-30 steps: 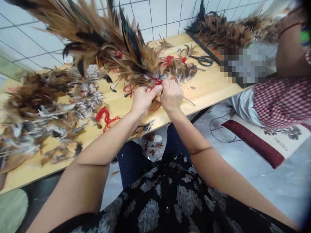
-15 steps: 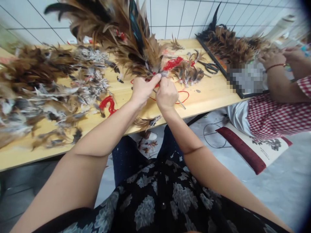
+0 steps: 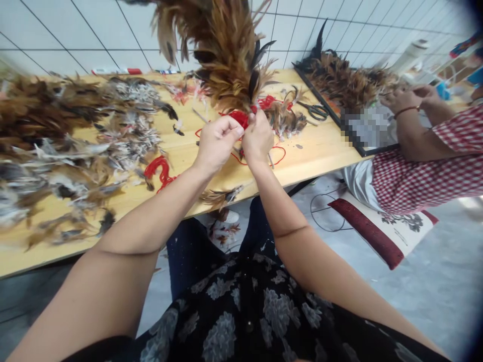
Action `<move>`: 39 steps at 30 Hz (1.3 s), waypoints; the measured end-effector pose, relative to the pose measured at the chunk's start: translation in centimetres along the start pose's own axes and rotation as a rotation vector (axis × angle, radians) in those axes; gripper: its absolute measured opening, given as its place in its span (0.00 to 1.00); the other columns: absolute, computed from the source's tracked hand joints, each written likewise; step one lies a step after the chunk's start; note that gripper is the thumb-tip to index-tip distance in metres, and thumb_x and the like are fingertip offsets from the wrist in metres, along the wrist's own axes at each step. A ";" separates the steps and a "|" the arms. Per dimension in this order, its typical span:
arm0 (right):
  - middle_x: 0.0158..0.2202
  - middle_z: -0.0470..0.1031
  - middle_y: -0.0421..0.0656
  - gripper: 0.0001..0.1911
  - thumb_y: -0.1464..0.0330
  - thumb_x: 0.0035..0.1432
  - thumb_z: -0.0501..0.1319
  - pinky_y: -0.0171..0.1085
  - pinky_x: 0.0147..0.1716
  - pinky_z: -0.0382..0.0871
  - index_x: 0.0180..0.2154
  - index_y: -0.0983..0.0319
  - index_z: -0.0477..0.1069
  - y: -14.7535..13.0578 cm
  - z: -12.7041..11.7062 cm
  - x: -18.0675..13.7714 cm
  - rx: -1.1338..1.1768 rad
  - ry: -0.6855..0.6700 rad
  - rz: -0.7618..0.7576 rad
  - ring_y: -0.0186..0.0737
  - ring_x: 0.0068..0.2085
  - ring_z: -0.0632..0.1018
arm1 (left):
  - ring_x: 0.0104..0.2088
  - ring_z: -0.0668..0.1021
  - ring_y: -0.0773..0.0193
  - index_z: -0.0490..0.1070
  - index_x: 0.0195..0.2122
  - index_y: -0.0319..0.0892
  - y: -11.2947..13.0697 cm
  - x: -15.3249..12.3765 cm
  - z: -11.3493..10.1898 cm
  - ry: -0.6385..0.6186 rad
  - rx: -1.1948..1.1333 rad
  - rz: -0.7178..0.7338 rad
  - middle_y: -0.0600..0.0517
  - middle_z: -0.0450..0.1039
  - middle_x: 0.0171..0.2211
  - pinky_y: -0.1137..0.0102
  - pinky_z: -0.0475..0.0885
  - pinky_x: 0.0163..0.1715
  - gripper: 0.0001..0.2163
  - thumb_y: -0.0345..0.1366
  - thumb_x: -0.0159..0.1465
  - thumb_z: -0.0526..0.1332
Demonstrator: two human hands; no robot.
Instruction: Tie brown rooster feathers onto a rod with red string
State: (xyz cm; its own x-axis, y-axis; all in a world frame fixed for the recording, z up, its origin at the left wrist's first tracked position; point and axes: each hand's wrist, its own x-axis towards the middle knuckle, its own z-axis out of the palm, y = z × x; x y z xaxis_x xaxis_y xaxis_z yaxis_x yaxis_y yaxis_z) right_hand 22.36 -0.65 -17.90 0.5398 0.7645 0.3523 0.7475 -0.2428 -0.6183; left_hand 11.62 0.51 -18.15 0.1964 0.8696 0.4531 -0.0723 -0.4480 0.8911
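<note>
My right hand [image 3: 259, 138] is wrapped round the bound lower end of a feather duster [image 3: 230, 65], whose brown and black plumes rise toward the wall. A thin stick [image 3: 270, 161] shows below that fist. Red binding is visible just above its thumb. Close on the left, my left hand [image 3: 219, 143] is pinched, thumb against forefinger; what lies in the pinch is too small to make out. Behind the hands lies a bundle of red string [image 3: 239, 118], and a loose red loop [image 3: 279, 157] curls on the table under them.
Loose feathers [image 3: 75, 151] cover the left of the wooden table [image 3: 181, 151], with a red string hank [image 3: 160, 171] beside them. Scissors [image 3: 316, 110] lie at right, near a black-edged board [image 3: 352, 146] with feathers. A co-worker's hands [image 3: 409, 98] are over it. A cushion [image 3: 388, 231] is below.
The duster has turned and swung right, standing more upright. My left hand has come away from the binding, leaving a small gap to my right hand, which keeps its grip. The view has shifted slightly.
</note>
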 end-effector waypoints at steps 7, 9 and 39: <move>0.48 0.77 0.52 0.24 0.67 0.79 0.40 0.48 0.57 0.73 0.59 0.66 0.71 0.4 0.6 1.8 0.015 -0.052 -0.039 0.48 0.55 0.82 | 0.24 0.65 0.69 0.73 0.25 0.42 1.2 -0.4 -0.5 0.006 -0.022 0.021 0.56 0.61 0.21 0.72 0.64 0.29 0.12 0.35 0.64 0.72; 0.50 0.77 0.53 0.24 0.67 0.78 0.41 0.48 0.58 0.73 0.60 0.66 0.70 0.7 0.8 1.7 0.024 -0.018 -0.056 0.48 0.56 0.81 | 0.26 0.68 0.68 0.72 0.26 0.43 1.2 -0.3 -0.4 0.015 -0.041 -0.018 0.56 0.60 0.21 0.72 0.66 0.29 0.14 0.38 0.64 0.73; 0.51 0.79 0.49 0.19 0.67 0.76 0.44 0.47 0.61 0.72 0.52 0.60 0.73 2.2 1.0 1.1 0.257 -0.004 -0.232 0.43 0.56 0.78 | 0.57 0.80 0.53 0.79 0.40 0.42 -1.3 2.7 -1.6 -0.220 -0.088 -0.107 0.48 0.82 0.46 0.64 0.73 0.63 0.11 0.32 0.54 0.68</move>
State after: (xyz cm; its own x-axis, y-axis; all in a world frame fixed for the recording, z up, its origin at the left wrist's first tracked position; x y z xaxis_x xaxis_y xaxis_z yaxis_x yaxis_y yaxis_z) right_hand 24.21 0.27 -19.51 0.3654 0.7841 0.5016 0.7276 0.0955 -0.6794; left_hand 10.69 3.82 -18.06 0.4146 0.8406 0.3484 -0.1230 -0.3276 0.9368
